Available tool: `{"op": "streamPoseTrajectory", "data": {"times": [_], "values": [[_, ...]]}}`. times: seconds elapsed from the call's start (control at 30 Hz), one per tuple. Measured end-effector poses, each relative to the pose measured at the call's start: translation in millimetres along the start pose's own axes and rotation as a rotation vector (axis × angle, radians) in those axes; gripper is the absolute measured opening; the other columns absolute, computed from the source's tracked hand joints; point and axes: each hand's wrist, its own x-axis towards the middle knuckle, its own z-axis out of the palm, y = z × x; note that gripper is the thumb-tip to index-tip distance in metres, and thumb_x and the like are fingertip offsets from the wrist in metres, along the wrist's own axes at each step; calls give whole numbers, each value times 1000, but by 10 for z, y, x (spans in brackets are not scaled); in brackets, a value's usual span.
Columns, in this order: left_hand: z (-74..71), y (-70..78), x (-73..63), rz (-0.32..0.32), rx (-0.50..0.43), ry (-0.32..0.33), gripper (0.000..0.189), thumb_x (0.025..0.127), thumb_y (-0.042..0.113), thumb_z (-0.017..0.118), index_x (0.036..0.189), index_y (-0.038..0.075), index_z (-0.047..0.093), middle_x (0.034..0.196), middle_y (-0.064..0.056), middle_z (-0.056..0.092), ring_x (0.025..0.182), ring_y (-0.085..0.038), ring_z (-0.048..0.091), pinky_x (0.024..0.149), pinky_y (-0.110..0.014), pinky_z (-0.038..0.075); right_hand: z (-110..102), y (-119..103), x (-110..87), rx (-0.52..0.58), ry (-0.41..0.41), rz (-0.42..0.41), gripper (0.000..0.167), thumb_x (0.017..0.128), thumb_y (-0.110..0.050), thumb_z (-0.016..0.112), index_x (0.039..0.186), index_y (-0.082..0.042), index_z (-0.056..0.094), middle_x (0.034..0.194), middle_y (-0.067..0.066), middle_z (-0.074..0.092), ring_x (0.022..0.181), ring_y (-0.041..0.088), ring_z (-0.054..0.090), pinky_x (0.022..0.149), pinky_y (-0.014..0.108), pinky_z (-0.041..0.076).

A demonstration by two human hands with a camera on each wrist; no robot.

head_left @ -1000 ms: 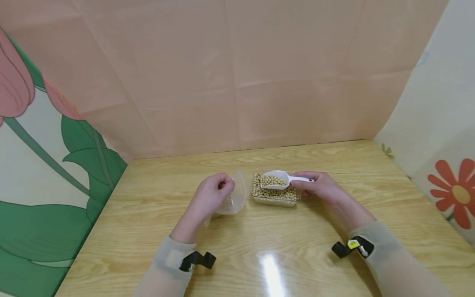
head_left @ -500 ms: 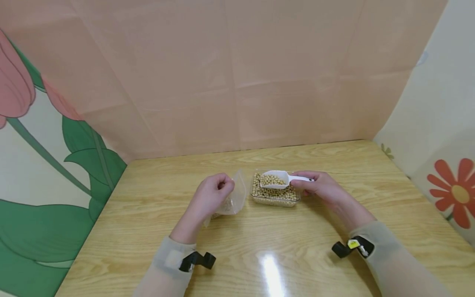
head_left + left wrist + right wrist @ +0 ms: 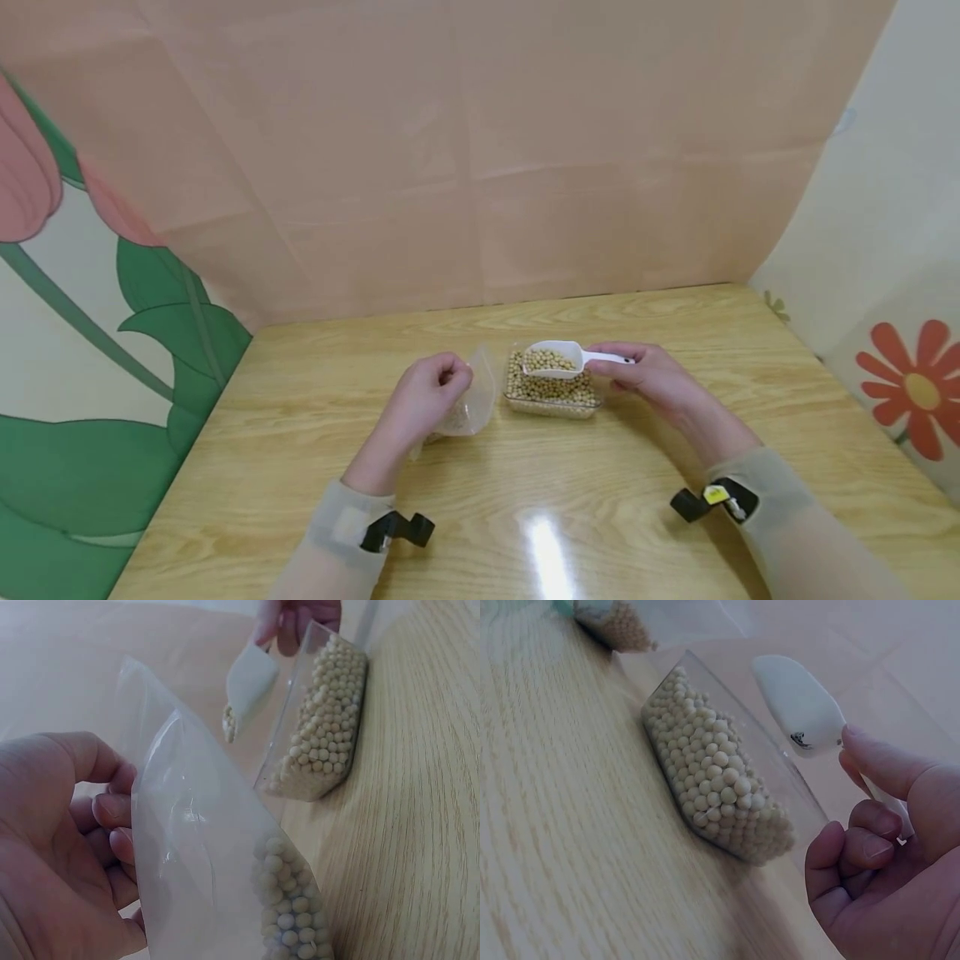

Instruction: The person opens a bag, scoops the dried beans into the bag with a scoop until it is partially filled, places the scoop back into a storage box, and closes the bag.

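Observation:
My left hand (image 3: 427, 395) pinches the edge of a clear plastic bag (image 3: 199, 825), holding it up on the table; soybeans (image 3: 292, 915) lie in its bottom. To the right of the bag stands a clear plastic box (image 3: 551, 408) filled with soybeans (image 3: 712, 772). In my right hand (image 3: 645, 375) is the handle of a white scoop (image 3: 576, 358), gripped between thumb and fingers. Soybeans heap in the scoop, which hangs just above the box, apart from it in both wrist views. The bag's far side is hidden behind my left hand in the head view.
Bag and box stand on a wooden table (image 3: 300, 392). A pinkish sheet (image 3: 465, 167) hangs behind its back edge. Painted walls flank it, with a red flower (image 3: 921, 390) on the right.
The scoop with its soybeans has risen slightly above the box in my right hand. My left hand and the bag stay nearly still; the head view shifts a little.

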Motion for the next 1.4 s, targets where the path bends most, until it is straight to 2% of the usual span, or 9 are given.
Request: {"op": "streamPoseTrajectory", "data": {"times": [0.33,0.57,0.77,1.1,1.4], "values": [[4,-13,-4,-4,-9,-4,28,109,21,61,82,14,62,72,1,49,61,-16,42,61,-33,39,8,-85,-51,11,2,-15,46,102,-25,82,140,-2,73,117,-5,75,105,17,64,87,30,56],[15,-23,-4,2,-2,-5,28,110,21,61,82,14,61,72,1,50,61,-16,42,61,-33,39,71,-234,-156,29,-26,-57,35,103,-23,80,133,-5,77,102,-5,69,89,16,61,84,30,53],[19,-19,-10,-7,-15,-6,27,109,21,61,83,14,62,73,1,50,62,-16,43,62,-33,40,165,-371,-211,20,-34,-79,33,103,-23,81,131,-6,78,100,-3,69,87,17,61,85,32,52],[34,-18,-24,-16,-7,3,25,108,20,62,84,14,64,74,1,53,64,-16,46,62,-34,42,347,-487,-168,-29,-67,-109,40,101,-24,83,131,1,77,107,1,72,89,22,62,87,37,52],[29,1,-25,-7,3,16,25,108,20,61,84,15,65,73,1,53,63,-16,46,61,-33,41,424,-526,-97,-104,-70,-90,41,97,-30,88,129,-5,80,112,4,72,82,21,60,81,39,52]]}}
